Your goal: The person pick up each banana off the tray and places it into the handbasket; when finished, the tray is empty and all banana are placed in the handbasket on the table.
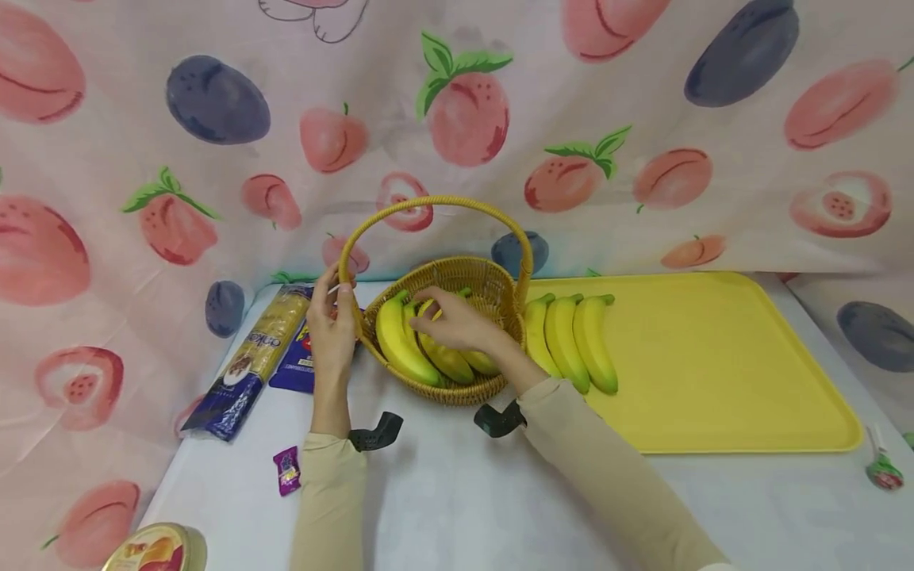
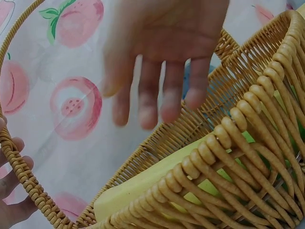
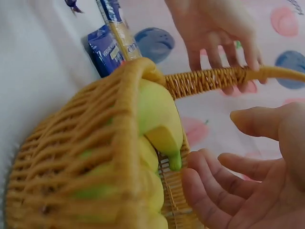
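A yellow wicker basket with a tall arched handle stands at the middle of the table. Several bananas lie inside it. My left hand holds the left side of the handle, with thumb and fingers on either side of the wicker, as the right wrist view shows. Over the basket hovers my right hand, its fingers loosely spread and holding nothing. In the right wrist view, one banana lies along the basket's rim near that hand. My right hand hides part of the bananas in the head view.
Three bananas lie side by side on the left end of a yellow tray. Left of the basket are a pasta packet, a blue packet and a purple-wrapped candy. A round tin and a lollipop sit farther out.
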### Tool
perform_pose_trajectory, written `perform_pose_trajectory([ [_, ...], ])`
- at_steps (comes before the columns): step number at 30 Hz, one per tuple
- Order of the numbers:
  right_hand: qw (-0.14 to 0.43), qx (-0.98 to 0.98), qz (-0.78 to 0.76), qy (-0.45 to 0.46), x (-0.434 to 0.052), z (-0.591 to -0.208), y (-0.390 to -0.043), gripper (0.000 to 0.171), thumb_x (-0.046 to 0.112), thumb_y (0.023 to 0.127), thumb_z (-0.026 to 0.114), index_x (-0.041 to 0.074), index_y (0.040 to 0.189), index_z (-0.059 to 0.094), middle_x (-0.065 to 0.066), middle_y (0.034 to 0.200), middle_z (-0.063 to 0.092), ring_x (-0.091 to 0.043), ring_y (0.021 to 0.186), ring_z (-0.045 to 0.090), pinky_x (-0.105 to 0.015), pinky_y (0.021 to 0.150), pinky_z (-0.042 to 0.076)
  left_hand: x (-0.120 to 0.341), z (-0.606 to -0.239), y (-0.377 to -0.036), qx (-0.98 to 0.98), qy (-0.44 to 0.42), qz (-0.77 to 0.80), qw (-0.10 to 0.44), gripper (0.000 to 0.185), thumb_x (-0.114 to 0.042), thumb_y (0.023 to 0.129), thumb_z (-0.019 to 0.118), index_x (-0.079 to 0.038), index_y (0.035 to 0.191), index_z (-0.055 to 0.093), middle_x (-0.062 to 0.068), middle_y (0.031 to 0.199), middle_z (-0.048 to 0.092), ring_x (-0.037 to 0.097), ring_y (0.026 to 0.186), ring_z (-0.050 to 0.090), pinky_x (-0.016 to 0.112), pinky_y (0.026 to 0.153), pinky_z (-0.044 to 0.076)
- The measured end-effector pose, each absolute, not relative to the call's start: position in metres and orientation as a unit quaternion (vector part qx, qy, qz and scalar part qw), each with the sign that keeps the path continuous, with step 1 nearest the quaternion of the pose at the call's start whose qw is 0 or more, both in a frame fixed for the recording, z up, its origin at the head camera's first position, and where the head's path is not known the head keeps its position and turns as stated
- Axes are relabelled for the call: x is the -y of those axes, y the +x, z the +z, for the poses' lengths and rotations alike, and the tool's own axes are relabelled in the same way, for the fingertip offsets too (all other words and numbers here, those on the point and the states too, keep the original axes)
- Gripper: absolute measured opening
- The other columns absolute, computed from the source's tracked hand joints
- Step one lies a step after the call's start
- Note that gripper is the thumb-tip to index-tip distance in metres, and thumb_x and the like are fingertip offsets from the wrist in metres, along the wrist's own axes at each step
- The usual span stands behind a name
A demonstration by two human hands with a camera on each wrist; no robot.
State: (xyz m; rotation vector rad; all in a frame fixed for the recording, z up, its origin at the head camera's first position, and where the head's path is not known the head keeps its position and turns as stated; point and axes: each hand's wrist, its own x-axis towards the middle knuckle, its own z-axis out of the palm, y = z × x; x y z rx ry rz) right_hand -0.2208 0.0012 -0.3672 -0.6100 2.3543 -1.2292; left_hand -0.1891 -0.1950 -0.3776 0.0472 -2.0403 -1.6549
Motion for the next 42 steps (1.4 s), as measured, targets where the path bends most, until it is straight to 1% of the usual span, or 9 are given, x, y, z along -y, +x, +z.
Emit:
perform_pose_trajectory([
  [4,0.198,-0.838,-0.463,-0.21,-0.017,-0.369,-0.218,0.045,0.033,0.095,0.054,0.015,0.135,0.044,-0.007,0.113,0.056,-0.022,0.094,0.06,-0.027,0.07,0.049,0.196,-0.377,-0.189,0.749,0.017,-0.61,0.256,0.036,-0.031,0.099,0.047,-0.02,0.132,0.053,0.016,0.123,0.058,0.022,0.118,0.056,0.024,0.09,0.046],
  [10,0.157,-0.848,-0.463,-0.204,-0.04,-0.377,-0.211,0.04,0.034,0.095,0.054,0.019,0.132,0.048,-0.005,0.114,0.06,-0.02,0.095,0.058,-0.032,0.078,0.05,0.197,-0.378,-0.188,0.747,0.017,-0.614,0.253,0.036,-0.032,0.098,0.047,-0.02,0.132,0.053,0.015,0.123,0.058,0.021,0.119,0.056,0.024,0.089,0.045],
  [15,0.136,-0.84,-0.476,-0.22,-0.057,-0.379,-0.202,0.034,0.029,0.096,0.053,0.017,0.127,0.052,-0.006,0.115,0.06,-0.02,0.101,0.057,-0.034,0.085,0.049,0.198,-0.379,-0.187,0.746,0.019,-0.615,0.254,0.037,-0.033,0.098,0.047,-0.02,0.133,0.052,0.016,0.125,0.057,0.026,0.12,0.055,0.025,0.092,0.045],
  [20,0.119,-0.829,-0.502,-0.215,-0.075,-0.379,-0.192,0.033,0.028,0.096,0.053,0.013,0.126,0.054,-0.009,0.123,0.059,-0.021,0.105,0.057,-0.036,0.087,0.049,0.197,-0.377,-0.186,0.747,0.022,-0.618,0.246,0.036,-0.03,0.099,0.046,-0.019,0.133,0.052,0.013,0.123,0.058,0.022,0.119,0.055,0.025,0.093,0.045],
  [22,0.111,-0.828,-0.508,-0.209,-0.082,-0.382,-0.19,0.032,0.03,0.096,0.054,0.016,0.125,0.055,-0.007,0.122,0.06,-0.019,0.105,0.057,-0.037,0.087,0.049,0.195,-0.372,-0.183,0.747,0.025,-0.619,0.24,0.036,-0.026,0.1,0.045,-0.018,0.134,0.051,0.012,0.123,0.059,0.02,0.119,0.055,0.024,0.093,0.045],
  [25,0.097,-0.828,-0.512,-0.209,-0.091,-0.387,-0.187,0.03,0.032,0.096,0.053,0.021,0.123,0.055,-0.004,0.118,0.061,-0.017,0.104,0.057,-0.037,0.088,0.048,0.19,-0.362,-0.177,0.748,0.03,-0.621,0.232,0.036,-0.021,0.1,0.044,-0.013,0.135,0.049,0.014,0.125,0.057,0.025,0.122,0.054,0.024,0.095,0.044],
  [29,0.073,-0.831,-0.51,-0.21,-0.102,-0.391,-0.184,0.028,0.031,0.097,0.052,0.023,0.123,0.055,-0.003,0.111,0.062,-0.016,0.101,0.057,-0.038,0.087,0.048,0.185,-0.353,-0.171,0.751,0.035,-0.62,0.224,0.037,-0.018,0.1,0.043,-0.009,0.136,0.047,0.016,0.127,0.056,0.029,0.124,0.052,0.026,0.097,0.044],
  [35,0.049,-0.834,-0.509,-0.208,-0.12,-0.394,-0.18,0.03,0.031,0.097,0.051,0.019,0.124,0.054,-0.004,0.111,0.061,-0.016,0.101,0.055,-0.038,0.085,0.048,0.184,-0.353,-0.17,0.754,0.033,-0.618,0.22,0.037,-0.018,0.1,0.043,-0.008,0.136,0.047,0.016,0.127,0.056,0.028,0.124,0.052,0.031,0.098,0.044],
  [42,0.026,-0.836,-0.513,-0.193,-0.142,-0.398,-0.178,0.034,0.028,0.097,0.052,0.012,0.127,0.053,-0.01,0.112,0.06,-0.017,0.1,0.056,-0.036,0.082,0.048,0.185,-0.357,-0.174,0.752,0.03,-0.618,0.226,0.037,-0.018,0.1,0.043,-0.008,0.136,0.048,0.019,0.124,0.056,0.028,0.122,0.053,0.026,0.091,0.044],
])
